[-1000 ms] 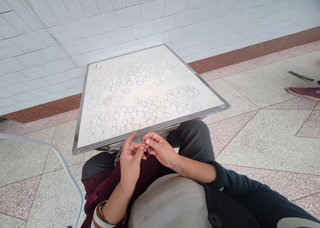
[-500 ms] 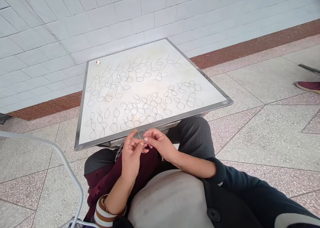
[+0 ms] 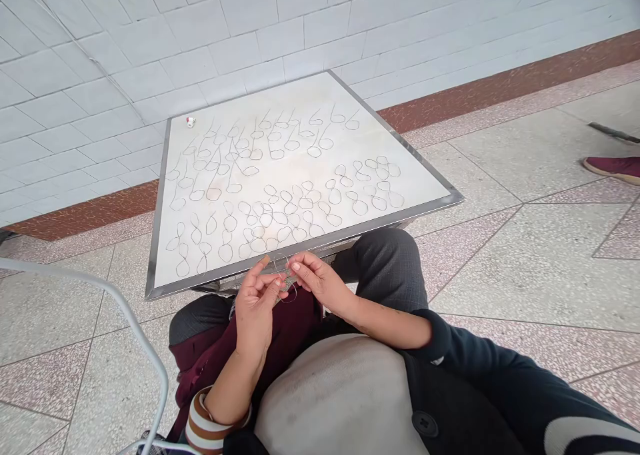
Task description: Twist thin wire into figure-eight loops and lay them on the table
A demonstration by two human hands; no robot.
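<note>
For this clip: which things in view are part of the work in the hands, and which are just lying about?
In the work:
- thin wire loop, pinched between left hand and right hand
- figure-eight wire loops laid out on the white table

Lying about:
- small white and red object at the table's far corner
- maroon shoe on the floor
- white metal tube

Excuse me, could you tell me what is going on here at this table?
A seated person holds a thin wire loop between the fingers of the left hand and the right hand, above their lap at the near edge of a low white table. Many finished wire loops, mostly figure-eight shapes, lie in groups across the tabletop. A small white object sits at the far left corner. Someone else's dark red shoe shows on the floor at right.
</note>
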